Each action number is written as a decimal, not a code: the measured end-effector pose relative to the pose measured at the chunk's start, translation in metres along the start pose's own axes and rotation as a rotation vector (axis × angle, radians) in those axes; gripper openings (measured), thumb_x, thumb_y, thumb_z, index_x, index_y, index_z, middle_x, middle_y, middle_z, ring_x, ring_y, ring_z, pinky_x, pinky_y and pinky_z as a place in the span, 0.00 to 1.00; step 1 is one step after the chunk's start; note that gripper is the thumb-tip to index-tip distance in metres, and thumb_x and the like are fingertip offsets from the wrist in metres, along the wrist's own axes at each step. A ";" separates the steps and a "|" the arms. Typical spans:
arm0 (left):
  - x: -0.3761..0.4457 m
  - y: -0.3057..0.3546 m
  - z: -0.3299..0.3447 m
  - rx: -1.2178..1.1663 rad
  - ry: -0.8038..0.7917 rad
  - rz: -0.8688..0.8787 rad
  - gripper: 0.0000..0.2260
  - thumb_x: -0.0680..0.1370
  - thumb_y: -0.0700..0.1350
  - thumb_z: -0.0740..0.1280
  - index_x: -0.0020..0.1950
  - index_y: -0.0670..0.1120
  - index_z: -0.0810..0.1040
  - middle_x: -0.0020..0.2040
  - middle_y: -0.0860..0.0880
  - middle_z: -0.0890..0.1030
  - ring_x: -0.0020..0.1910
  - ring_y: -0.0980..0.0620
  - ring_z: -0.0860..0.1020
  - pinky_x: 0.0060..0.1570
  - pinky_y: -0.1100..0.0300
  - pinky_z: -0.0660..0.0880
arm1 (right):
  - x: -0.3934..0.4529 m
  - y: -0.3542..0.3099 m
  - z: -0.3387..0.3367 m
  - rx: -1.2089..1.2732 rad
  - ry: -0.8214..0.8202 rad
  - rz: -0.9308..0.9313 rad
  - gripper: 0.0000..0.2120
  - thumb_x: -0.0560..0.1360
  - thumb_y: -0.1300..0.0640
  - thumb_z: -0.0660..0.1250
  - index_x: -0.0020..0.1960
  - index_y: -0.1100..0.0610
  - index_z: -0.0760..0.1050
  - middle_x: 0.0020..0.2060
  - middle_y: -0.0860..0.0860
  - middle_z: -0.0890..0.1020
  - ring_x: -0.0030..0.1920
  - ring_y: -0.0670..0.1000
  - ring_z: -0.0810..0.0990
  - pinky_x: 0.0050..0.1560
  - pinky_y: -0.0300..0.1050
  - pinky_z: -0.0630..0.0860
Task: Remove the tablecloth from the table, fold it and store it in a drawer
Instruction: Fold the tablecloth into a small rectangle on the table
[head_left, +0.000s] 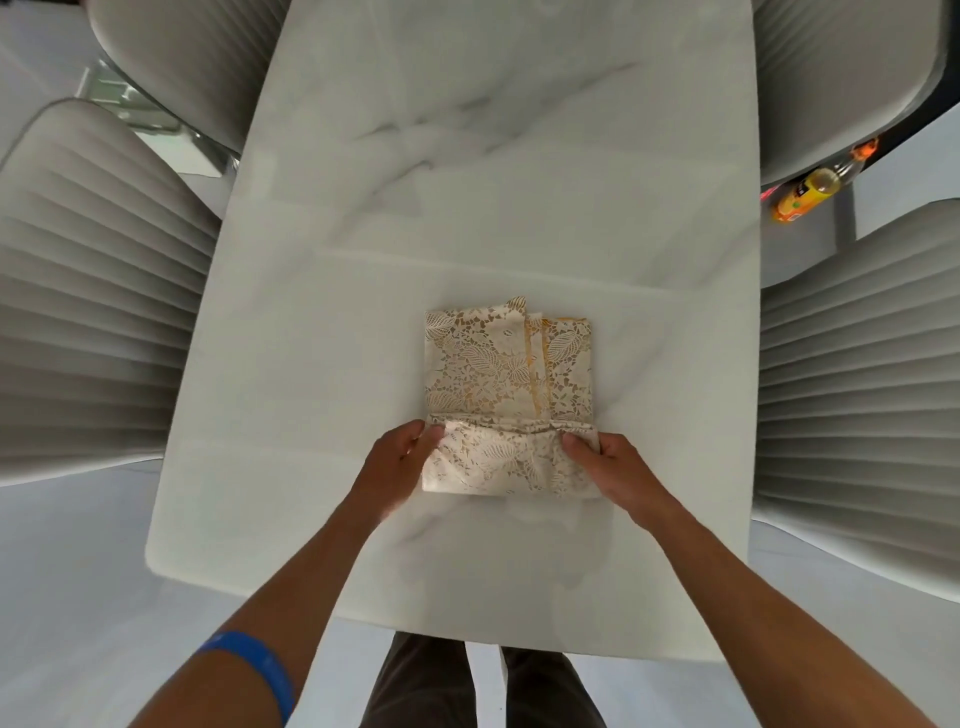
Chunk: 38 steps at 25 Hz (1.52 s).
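— Left hand (402, 457), what is it doing?

— It grips the left end of the near flap of the cream and tan lace-patterned tablecloth (506, 374), thumb on top and fingers tucked under the cloth edge. The hand looks slightly blurred.

— And the right hand (610, 467)?

— It pinches the right end of the same flap, thumb pressed on top near the crease, fingers wrapped beneath.

— Where does the tablecloth lie?

— On the white marble-look rectangular table (493, 182), in its near half and roughly centred between the long edges. It is folded into a compact rectangle.

— Which way does it run?

— Its long axis points away from the person, along the length of the table. The near third is lifted and turned over toward the far end, making a crease that runs left to right between the two hands. The far edge is uneven, with layers stepped and a yellow trim showing along one inner layer.

— What else is around?

— Grey ribbed upholstered chairs (93, 291) stand on both sides of the table. Beyond the right edge, a clear plastic bottle with an orange label (810, 189) shows between two chairs. A blue wristband (260, 670) circles the left forearm, and dark trousers (426, 686) show below the near table edge.
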<state>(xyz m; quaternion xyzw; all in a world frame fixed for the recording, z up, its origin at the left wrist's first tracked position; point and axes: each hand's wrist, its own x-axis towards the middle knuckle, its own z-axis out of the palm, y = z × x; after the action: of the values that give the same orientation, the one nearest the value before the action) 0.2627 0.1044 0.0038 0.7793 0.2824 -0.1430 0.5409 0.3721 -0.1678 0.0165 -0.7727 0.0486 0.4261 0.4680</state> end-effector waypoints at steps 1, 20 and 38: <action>0.002 0.000 0.006 0.042 0.056 -0.014 0.20 0.81 0.55 0.62 0.35 0.44 0.67 0.29 0.53 0.67 0.29 0.54 0.65 0.34 0.56 0.63 | 0.003 0.002 0.005 -0.008 0.060 0.021 0.18 0.77 0.43 0.66 0.52 0.58 0.83 0.48 0.57 0.86 0.52 0.57 0.84 0.58 0.58 0.79; -0.003 -0.003 0.022 0.051 0.259 0.009 0.12 0.81 0.51 0.63 0.38 0.55 0.69 0.37 0.54 0.73 0.36 0.60 0.73 0.35 0.66 0.66 | 0.055 -0.052 0.035 -0.261 0.282 0.098 0.16 0.72 0.52 0.71 0.28 0.52 0.71 0.27 0.48 0.76 0.32 0.50 0.75 0.40 0.48 0.73; 0.017 0.009 0.016 0.240 0.147 -0.053 0.14 0.83 0.49 0.57 0.40 0.45 0.70 0.38 0.47 0.80 0.39 0.42 0.77 0.39 0.53 0.70 | 0.024 -0.027 0.050 -1.119 0.387 -0.883 0.23 0.81 0.45 0.58 0.72 0.54 0.66 0.73 0.54 0.69 0.73 0.59 0.66 0.72 0.59 0.62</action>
<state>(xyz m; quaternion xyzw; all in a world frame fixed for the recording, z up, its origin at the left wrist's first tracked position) 0.2829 0.0919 -0.0037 0.8390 0.3228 -0.1325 0.4176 0.3691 -0.1066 0.0083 -0.9048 -0.4097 0.0150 0.1151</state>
